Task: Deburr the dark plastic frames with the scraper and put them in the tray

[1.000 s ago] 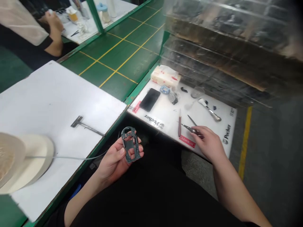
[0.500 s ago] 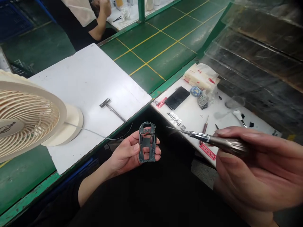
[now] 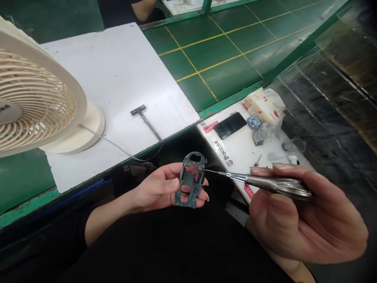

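Brought thin-tipped tool (image 3: 266, 184) up to side edge of dark frame (image 3: 193, 193) – now in position to work there, can't confirm contact.
Pinching frame between thumb and fingers of left hand (image 3: 156, 189), just beyond black clothing (image 3: 182, 247); clasping tool handle with thumb and fingers of right hand (image 3: 318, 222). Pointing rounded end away from body – long axis near-to-far, leaning slightly right.

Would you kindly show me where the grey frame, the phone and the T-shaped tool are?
Grey frame (image 3: 194, 193): head view, on its lower right side.
Phone (image 3: 230, 125): head view, on its screen.
T-shaped tool (image 3: 150, 126): head view, on its handle.
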Action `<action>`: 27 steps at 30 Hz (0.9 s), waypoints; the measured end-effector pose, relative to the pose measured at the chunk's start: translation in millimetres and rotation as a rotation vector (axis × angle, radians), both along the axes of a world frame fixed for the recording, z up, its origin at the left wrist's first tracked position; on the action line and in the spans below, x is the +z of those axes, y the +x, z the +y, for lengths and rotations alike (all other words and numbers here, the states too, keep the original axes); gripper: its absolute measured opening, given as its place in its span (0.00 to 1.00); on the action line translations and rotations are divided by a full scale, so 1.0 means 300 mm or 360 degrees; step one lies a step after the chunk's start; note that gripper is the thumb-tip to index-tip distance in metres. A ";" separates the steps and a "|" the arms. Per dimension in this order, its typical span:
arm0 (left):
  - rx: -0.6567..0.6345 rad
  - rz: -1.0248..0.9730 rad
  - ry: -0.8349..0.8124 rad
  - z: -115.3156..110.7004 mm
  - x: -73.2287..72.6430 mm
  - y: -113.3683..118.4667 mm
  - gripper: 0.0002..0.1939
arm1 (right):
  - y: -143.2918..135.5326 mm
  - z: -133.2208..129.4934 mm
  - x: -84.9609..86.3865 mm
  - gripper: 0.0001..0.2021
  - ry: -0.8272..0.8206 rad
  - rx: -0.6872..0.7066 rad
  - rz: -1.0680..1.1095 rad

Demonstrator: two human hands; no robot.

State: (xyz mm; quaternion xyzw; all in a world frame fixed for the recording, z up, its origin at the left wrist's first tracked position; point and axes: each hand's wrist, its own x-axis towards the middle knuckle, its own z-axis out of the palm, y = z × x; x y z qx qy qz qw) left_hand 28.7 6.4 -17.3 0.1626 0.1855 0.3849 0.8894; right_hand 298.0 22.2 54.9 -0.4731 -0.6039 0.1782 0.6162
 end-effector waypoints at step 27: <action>-0.0043 -0.0325 0.0033 0.030 0.012 0.077 0.23 | 0.089 0.073 -0.089 0.26 0.0570 0.0196 -0.0238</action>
